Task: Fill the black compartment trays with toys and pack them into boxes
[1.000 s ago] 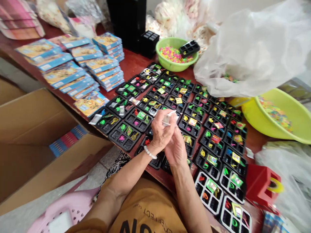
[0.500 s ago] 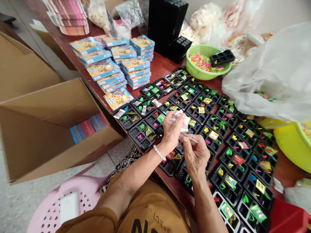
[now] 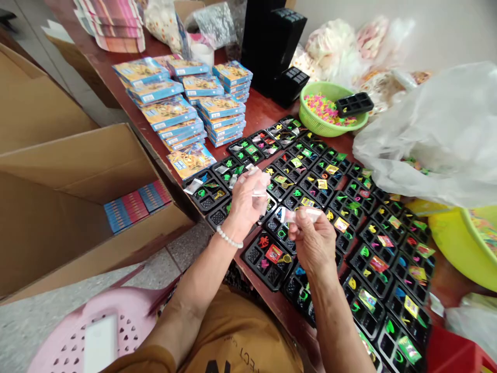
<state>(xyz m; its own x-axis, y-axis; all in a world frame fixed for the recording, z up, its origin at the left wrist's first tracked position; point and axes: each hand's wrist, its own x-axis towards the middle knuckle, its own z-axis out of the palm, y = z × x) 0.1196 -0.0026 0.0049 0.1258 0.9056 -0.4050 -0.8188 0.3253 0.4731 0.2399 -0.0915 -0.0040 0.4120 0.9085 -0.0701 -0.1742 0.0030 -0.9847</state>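
Across the long red-brown table spread rows of shallow black plastic trays, their compartments holding small coloured plastic pieces and shiny sachets. Beside the table's left edge stands a large open brown cardboard box, with a row of thin blue and pink packs on its floor. At the right, a big cloudy white plastic bag bulges over the far trays and hides part of a wide yellow plastic basin (coloured bits show inside it). Near the front edge, below the box, is a pink plastic seat with cut-out holes, bearing a flat white rectangular item. Tall black stacks rise at the back, just beyond piles of blue-and-yellow printed boxes. Near them sits a round light-green plastic basket of pink, yellow and green pieces, partly covered by one loose black tray lying on its right side. Both bare hands are held above the nearer trays, well apart from the basket, and block the view of some compartments. The left hand, with a pale beaded bracelet at its wrist, curls its fingers around several small whitish packets. The right hand pinches one narrow white packet between thumb and fingers (its contents are too blurred to tell).
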